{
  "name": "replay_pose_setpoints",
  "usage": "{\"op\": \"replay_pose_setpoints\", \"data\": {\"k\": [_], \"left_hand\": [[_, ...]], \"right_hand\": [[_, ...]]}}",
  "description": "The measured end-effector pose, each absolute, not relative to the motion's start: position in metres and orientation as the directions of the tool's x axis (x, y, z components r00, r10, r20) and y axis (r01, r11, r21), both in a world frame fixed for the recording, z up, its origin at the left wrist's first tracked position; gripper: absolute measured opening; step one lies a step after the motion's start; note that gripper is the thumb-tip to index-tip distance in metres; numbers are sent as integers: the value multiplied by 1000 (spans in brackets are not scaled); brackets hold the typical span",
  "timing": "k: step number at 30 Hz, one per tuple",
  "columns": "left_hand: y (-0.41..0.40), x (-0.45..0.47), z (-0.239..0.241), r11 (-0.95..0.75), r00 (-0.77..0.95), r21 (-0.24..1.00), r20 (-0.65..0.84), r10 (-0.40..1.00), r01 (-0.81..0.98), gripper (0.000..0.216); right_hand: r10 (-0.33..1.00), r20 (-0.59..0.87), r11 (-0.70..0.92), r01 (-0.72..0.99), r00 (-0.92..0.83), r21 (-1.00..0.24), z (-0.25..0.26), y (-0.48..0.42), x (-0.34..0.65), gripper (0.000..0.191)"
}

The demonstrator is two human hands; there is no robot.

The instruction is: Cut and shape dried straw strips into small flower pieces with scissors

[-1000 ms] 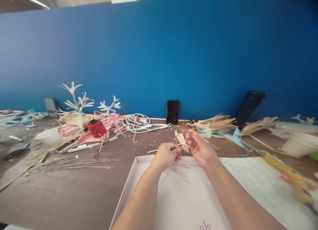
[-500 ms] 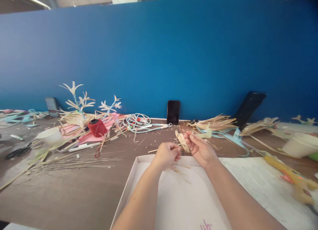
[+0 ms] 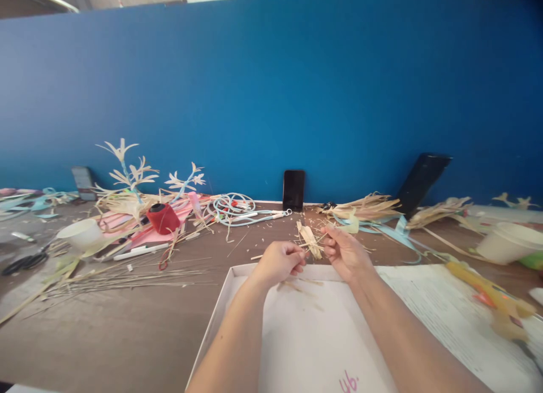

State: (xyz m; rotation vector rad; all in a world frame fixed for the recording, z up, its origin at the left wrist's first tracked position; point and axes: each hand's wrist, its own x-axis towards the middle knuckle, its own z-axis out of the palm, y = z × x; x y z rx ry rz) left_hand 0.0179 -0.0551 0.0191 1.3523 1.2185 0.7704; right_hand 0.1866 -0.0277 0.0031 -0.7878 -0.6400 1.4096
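My left hand (image 3: 282,263) is closed in a pinch over the far edge of a shallow white box (image 3: 322,342). Thin straw strips (image 3: 299,288) stick out from its fingers, blurred at their lower ends. Just right of it, my right hand (image 3: 348,254) has its thumb and fingers pressed together. Fine strands show near those fingertips, but what they pinch is too small to make out. Between and beyond both hands, a small pile of pale dried husk pieces (image 3: 311,243) lies on the brown table (image 3: 139,336).
A black phone (image 3: 293,190) leans against the blue partition (image 3: 271,93). To the left are a red speaker-like object (image 3: 163,217), a white cup (image 3: 80,234), straw flowers (image 3: 133,175) and thin stalks (image 3: 127,280). A yellow glue gun (image 3: 492,291) lies on printed paper (image 3: 424,308) at right.
My right hand has shifted slightly right and down, away from the husk pile, and its fingers have curled more tightly. My left hand stays pinched, while the whole view moves slightly.
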Motion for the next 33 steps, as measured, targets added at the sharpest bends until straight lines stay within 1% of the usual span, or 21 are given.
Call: {"op": "replay_pose_setpoints", "data": {"k": [4,7,10,13,15,16,18,22,26,29,33], "left_hand": [[-56,15,15,113,318,953,-203,926,280,25],[-55,14,14,109,295,930,-220,930,351,26],[-56,15,17,44,246,903,-163,955,426,20],[-56,16,21,-62,233,873,-60,971,485,13],[-57,17,21,-109,227,854,-11,974,508,12],[-57,18,20,-116,221,851,0,975,513,13],[-57,19,17,-87,209,854,-26,977,512,16],[-58,21,14,38,169,883,-131,977,467,18],[-58,23,17,156,209,943,-222,952,294,16],[-57,24,19,207,226,959,-250,942,194,15],[-55,25,18,228,212,960,-260,942,163,12]], "right_hand": [[989,-81,5,-577,123,-817,1,-27,186,20],[986,-104,-11,-562,134,-827,3,-28,185,22],[987,-104,-19,-556,122,-831,4,-29,185,23],[990,-94,-20,-561,103,-828,5,-30,185,23],[992,-86,-19,-562,93,-827,4,-30,185,24],[992,-82,-16,-562,92,-827,4,-30,184,24],[993,-73,-10,-564,90,-826,4,-30,184,25],[994,-66,-4,-577,86,-817,2,-29,183,25],[991,-78,0,-583,109,-812,1,-27,184,25],[991,-66,20,-612,117,-790,0,-25,185,23],[998,-38,4,-648,51,-761,1,-27,186,21]]}}
